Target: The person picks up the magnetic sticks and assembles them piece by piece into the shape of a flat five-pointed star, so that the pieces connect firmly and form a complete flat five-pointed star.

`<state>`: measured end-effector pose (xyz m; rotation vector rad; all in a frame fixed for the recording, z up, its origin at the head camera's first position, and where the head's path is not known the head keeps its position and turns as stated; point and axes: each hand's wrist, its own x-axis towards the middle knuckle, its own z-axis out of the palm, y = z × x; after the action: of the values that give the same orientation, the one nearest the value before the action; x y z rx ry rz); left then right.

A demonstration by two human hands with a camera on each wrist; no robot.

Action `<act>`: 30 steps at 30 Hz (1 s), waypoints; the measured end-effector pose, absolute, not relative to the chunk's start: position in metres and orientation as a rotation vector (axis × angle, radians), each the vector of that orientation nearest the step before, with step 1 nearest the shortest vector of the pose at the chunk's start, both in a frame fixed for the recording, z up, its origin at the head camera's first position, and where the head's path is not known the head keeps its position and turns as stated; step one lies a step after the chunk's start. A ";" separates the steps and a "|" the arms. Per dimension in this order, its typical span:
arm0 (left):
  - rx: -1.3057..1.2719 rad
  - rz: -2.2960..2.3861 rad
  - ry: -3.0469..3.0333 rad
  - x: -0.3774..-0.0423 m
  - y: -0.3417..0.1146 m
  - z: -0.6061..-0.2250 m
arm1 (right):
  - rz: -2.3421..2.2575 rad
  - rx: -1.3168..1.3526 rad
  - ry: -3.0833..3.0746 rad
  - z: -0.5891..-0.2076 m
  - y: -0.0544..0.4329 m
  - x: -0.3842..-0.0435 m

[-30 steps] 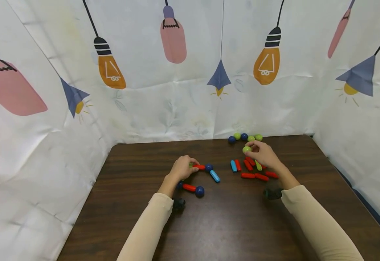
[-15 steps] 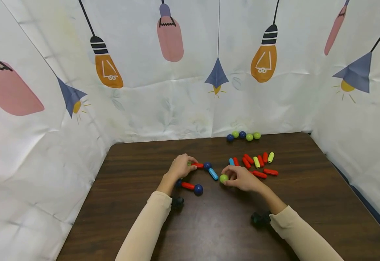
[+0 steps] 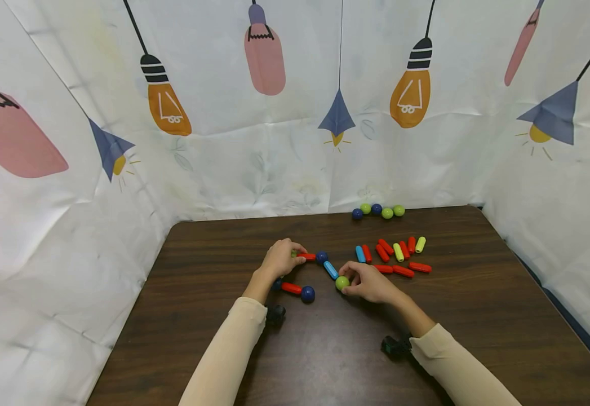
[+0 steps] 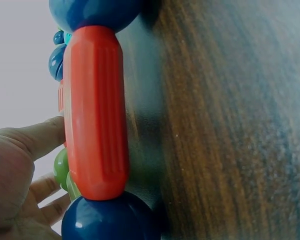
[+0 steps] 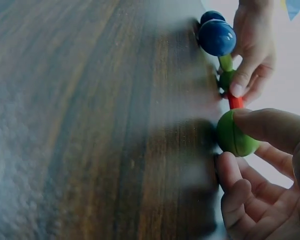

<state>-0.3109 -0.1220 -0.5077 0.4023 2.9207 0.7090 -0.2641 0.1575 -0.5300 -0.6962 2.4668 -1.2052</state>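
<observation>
My right hand (image 3: 368, 282) pinches a green ball (image 3: 342, 283) between thumb and fingers, at the lower right end of a light blue rod (image 3: 331, 270). That rod's other end meets a dark blue ball (image 3: 322, 257), joined to a red rod (image 3: 307, 256). My left hand (image 3: 279, 262) holds this red rod, its thumb along it, beside a second green ball (image 5: 227, 80) that it partly covers. Nearer me, another red rod (image 4: 97, 115) links a dark blue ball (image 3: 307, 294) with one partly behind the left wrist.
Loose red rods (image 3: 403, 272), yellow-green rods (image 3: 398, 252) and a light blue rod (image 3: 360, 254) lie at the right. Several green and dark blue balls (image 3: 376, 209) line the back table edge, by the patterned curtain (image 3: 295, 169). Each wrist wears a dark camera (image 3: 395, 347).
My right hand has carried the green ball from the back right toward me and leftward, to the light blue rod's end. The left hand has kept its hold.
</observation>
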 end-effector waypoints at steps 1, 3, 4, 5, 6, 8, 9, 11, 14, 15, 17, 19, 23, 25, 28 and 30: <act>0.399 0.710 2.920 -0.311 -0.122 -0.508 | -1.205 -0.694 2.468 -0.530 0.157 -0.264; 0.401 0.709 2.922 -0.311 -0.122 -0.508 | -1.210 -0.688 2.467 -0.531 0.157 -0.265; 0.402 0.708 2.922 -0.311 -0.122 -0.508 | -1.213 -0.687 2.467 -0.531 0.157 -0.265; 0.404 0.708 2.922 -0.312 -0.122 -0.509 | -1.216 -0.685 2.468 -0.532 0.156 -0.265; 0.405 0.709 2.922 -0.312 -0.122 -0.509 | -1.218 -0.681 2.469 -0.531 0.156 -0.264; 0.407 0.707 2.921 -0.312 -0.123 -0.510 | -1.221 -0.669 2.473 -0.531 0.156 -0.264; 0.407 0.704 2.922 -0.312 -0.123 -0.510 | -1.220 -0.662 2.477 -0.531 0.155 -0.264; 0.406 0.702 2.923 -0.313 -0.123 -0.511 | -1.219 -0.652 2.482 -0.531 0.154 -0.263; 0.403 0.703 2.926 -0.313 -0.123 -0.511 | -1.215 -0.631 2.485 -0.530 0.153 -0.263; 0.401 0.706 2.926 -0.313 -0.123 -0.511 | -1.212 -0.628 2.486 -0.529 0.152 -0.263; 0.401 0.709 2.924 -0.313 -0.122 -0.511 | -1.212 -0.626 2.483 -0.529 0.151 -0.262; 0.400 0.710 2.921 -0.313 -0.122 -0.510 | -1.212 -0.619 2.476 -0.528 0.150 -0.263; 0.396 0.716 2.912 -0.313 -0.122 -0.510 | -1.220 -0.636 2.463 -0.529 0.149 -0.263; 0.396 0.719 2.910 -0.312 -0.122 -0.509 | -1.225 -0.641 2.457 -0.529 0.149 -0.264; 0.398 0.717 2.913 -0.312 -0.122 -0.509 | -1.224 -0.639 2.455 -0.530 0.148 -0.264; 0.405 0.710 2.918 -0.312 -0.123 -0.508 | -1.224 -0.634 2.454 -0.530 0.146 -0.263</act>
<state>-0.3120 -0.1228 -0.5085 0.4052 2.9182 0.7103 -0.2634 0.1463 -0.5298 -0.6341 2.4537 -1.2239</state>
